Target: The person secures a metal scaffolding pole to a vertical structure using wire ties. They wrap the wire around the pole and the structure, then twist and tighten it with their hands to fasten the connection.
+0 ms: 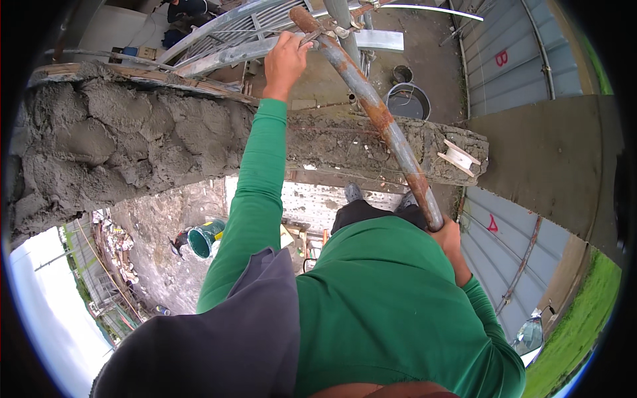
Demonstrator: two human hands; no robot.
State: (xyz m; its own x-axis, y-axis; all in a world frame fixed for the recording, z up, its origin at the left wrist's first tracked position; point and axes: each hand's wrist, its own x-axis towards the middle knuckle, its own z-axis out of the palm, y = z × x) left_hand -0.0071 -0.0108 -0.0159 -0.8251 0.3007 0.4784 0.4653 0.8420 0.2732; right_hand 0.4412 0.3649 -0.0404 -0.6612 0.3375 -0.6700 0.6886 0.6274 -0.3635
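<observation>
A rust-streaked steel pipe (pixel 378 113) slants across the top of a mortar-covered wall, its far end resting by an upright scaffold post (pixel 343 30). At this crossing sits a rusty metal pipe clamp (pixel 325 30). My left hand (pixel 285 63), arm stretched forward, is closed with its fingertips on the clamp; its finer parts are too small to make out. My right hand (pixel 449 242) is closed around the pipe's near end, close to my right hip. Part of its grip is hidden behind the pipe.
Lumpy wet mortar (pixel 119 132) covers the wall top at left. A white spool (pixel 459 158) lies on the wall at right. Beyond stand a round tub (pixel 407 101) and scaffold frames (pixel 229 33), with a person (pixel 189 10) farther back. A green bucket (pixel 202 240) stands below.
</observation>
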